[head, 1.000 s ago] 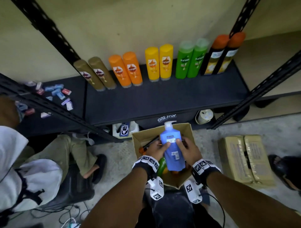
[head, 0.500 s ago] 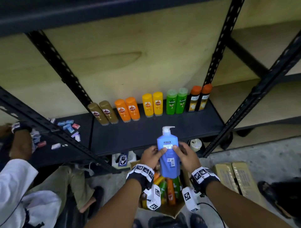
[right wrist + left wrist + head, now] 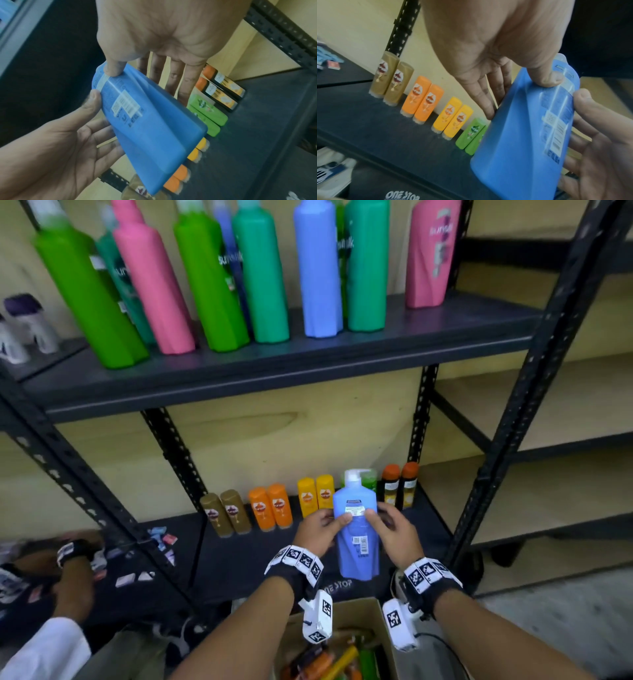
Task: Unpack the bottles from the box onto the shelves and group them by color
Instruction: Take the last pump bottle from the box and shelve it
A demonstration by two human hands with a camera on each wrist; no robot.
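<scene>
A blue pump bottle [image 3: 358, 546] with a white pump is upright in the air in front of the lower shelf [image 3: 257, 559], above the cardboard box [image 3: 349, 611]. My left hand [image 3: 329, 523] and right hand [image 3: 383, 518] hold it from either side. Each thumb is on the back label and the fingers are behind. In the left wrist view my left thumb presses the bottle [image 3: 513, 148]. The right wrist view shows the same grip on the bottle [image 3: 150, 135]. The box holds several more bottles.
Pairs of gold [image 3: 226, 513], orange [image 3: 270, 508], yellow [image 3: 315, 494], green [image 3: 471, 135] and black, orange-capped [image 3: 399, 486] bottles line the lower shelf's back. The upper shelf [image 3: 274, 368] carries tall green, pink, teal and blue [image 3: 318, 268] bottles. Another person's hand [image 3: 73, 553] works at the left.
Both hands have lifted the blue bottle out of the box and up in front of the lower shelf. The head view has tilted up, so the upper shelf now shows.
</scene>
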